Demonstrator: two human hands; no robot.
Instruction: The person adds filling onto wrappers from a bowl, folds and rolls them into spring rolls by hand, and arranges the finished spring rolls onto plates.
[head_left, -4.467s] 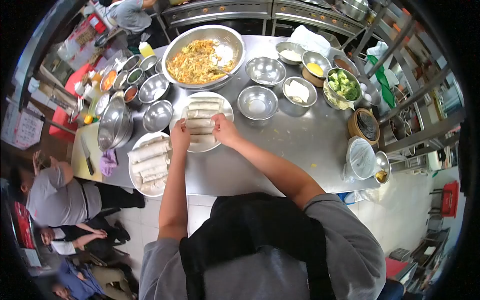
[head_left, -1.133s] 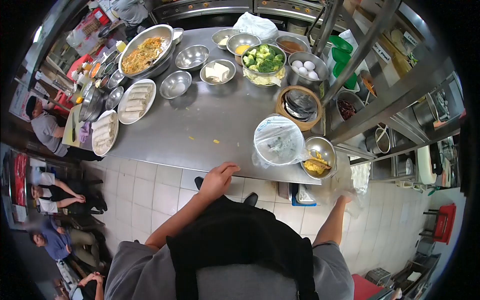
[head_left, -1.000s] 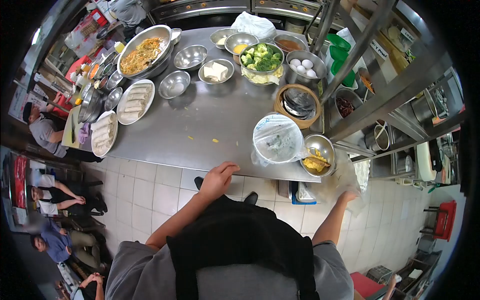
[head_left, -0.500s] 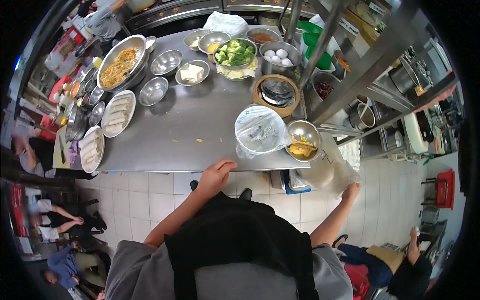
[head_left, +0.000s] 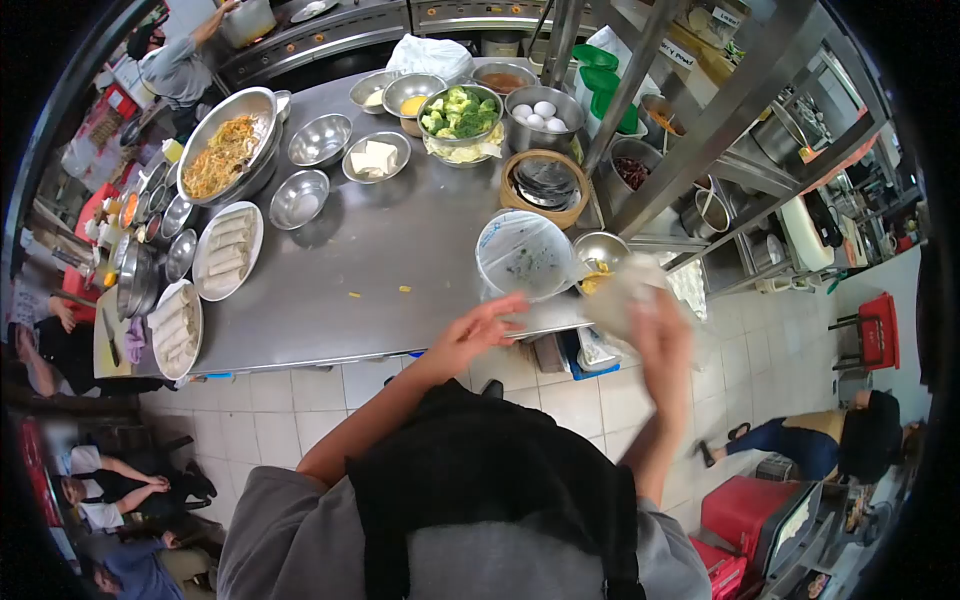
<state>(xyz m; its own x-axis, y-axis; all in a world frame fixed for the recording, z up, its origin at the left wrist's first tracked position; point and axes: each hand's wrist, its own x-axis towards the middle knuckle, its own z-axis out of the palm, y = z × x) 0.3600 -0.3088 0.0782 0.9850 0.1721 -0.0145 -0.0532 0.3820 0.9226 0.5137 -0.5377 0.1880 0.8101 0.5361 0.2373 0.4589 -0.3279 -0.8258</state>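
Note:
My left hand [head_left: 483, 333] hangs over the table's front edge with its fingers apart and nothing in them. Blurred by motion, my right hand [head_left: 660, 335] holds a clear plastic bag [head_left: 625, 300] at the table's front right corner. Between the hands stands a tub lined with a plastic bag [head_left: 525, 258]. Partly behind the held bag is a steel bowl [head_left: 600, 250] with yellow scraps in it. A bamboo steamer [head_left: 545, 190] with dark round lids lies behind the tub.
Two oval plates of white rolls [head_left: 228, 250] [head_left: 176, 330] sit at the left. Farther back are a large bowl of shredded filling [head_left: 222, 155], tofu [head_left: 374, 159], broccoli [head_left: 461, 112] and eggs [head_left: 541, 117]. Metal shelf posts [head_left: 710, 115] rise at the right. Several people are around.
My right hand has moved up and inward with the plastic bag, towards the tub. My left hand has shifted right and its fingers have spread. The view has turned to the right.

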